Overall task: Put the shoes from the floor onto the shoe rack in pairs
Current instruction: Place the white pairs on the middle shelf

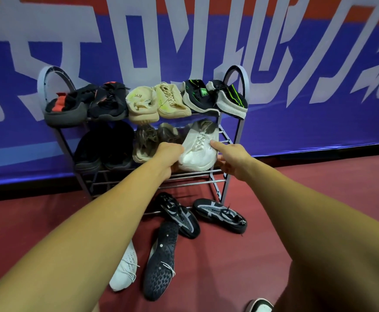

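Both hands hold one white sneaker at the 3 o'clock end of the shoe rack's middle shelf, toe toward the person. The left hand clasps it at its 9 o'clock side, its fingers curled out of sight round the edge. The right hand grips it at 3 o'clock, forefinger laid straight along the laces and thumb beneath.

A brown pair stands at the sneaker's 9 o'clock, just beside the left hand, with a black pair beyond it. Three pairs fill the top shelf.

On the floor, at the rack's 6 o'clock, lie two black-and-white sneakers, a black shoe turned sole-up and a second white sneaker, partly hidden under the left forearm.
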